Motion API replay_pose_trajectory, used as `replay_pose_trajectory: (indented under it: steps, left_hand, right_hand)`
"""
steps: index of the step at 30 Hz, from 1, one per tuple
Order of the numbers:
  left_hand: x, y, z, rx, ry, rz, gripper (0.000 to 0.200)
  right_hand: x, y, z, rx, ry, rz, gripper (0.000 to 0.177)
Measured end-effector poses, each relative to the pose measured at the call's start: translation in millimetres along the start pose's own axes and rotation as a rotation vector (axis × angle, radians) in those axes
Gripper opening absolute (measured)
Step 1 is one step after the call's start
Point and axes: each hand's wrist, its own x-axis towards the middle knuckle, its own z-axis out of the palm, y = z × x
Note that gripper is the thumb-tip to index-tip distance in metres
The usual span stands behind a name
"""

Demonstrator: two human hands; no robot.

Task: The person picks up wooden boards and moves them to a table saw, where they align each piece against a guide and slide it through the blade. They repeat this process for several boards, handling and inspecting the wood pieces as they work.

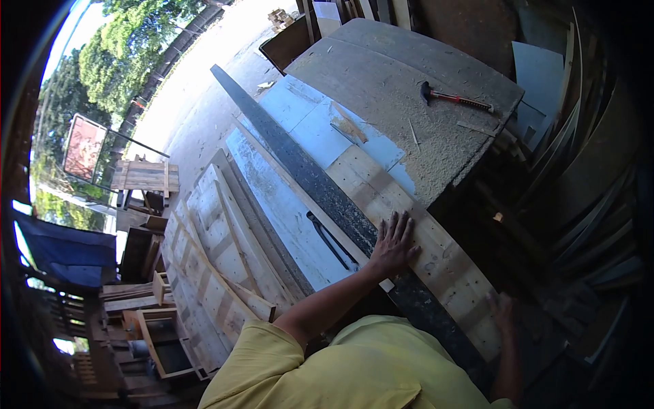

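Observation:
My left hand point(395, 243) lies flat with its fingers spread, on the near edge of a wide wooden board point(443, 262). Farther down, at the board's right edge near its lower end, is my right hand point(503, 310); it is blurred and in shadow, and its finger shape is unclear. A long dark beam point(300, 163) runs diagonally along the board's left side and passes beneath my left forearm. Beside the beam lies a thin light wooden strip point(306, 198). Left of the strip, a black long-handled tool point(330, 240) rests on the pale blue surface point(272, 218).
A hammer point(456, 99) with a red and black handle lies on the sawdust-strewn grey tabletop point(381, 68). Wooden panels point(204, 252) are stacked at the left. Sheets and boards point(538, 75) lean at the right. Wooden frames point(160, 341) stand at the lower left.

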Motion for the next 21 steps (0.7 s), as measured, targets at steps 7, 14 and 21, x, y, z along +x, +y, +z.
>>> replay_pose_trajectory:
  steps: [7,14,21]
  left_hand:
    - [10,-24,-8,0.013,0.007,0.006,0.077]
    - [35,-76,-25,0.013,0.048,-0.074,0.081]
    - [40,-110,-33,0.042,0.016,-0.197,0.080]
  right_hand:
    - [18,-41,-12,-0.050,-0.058,0.009,0.054]
    - [63,-103,2,-0.038,-0.076,0.042,0.058]
    - [126,-181,29,0.004,-0.081,0.006,0.065]
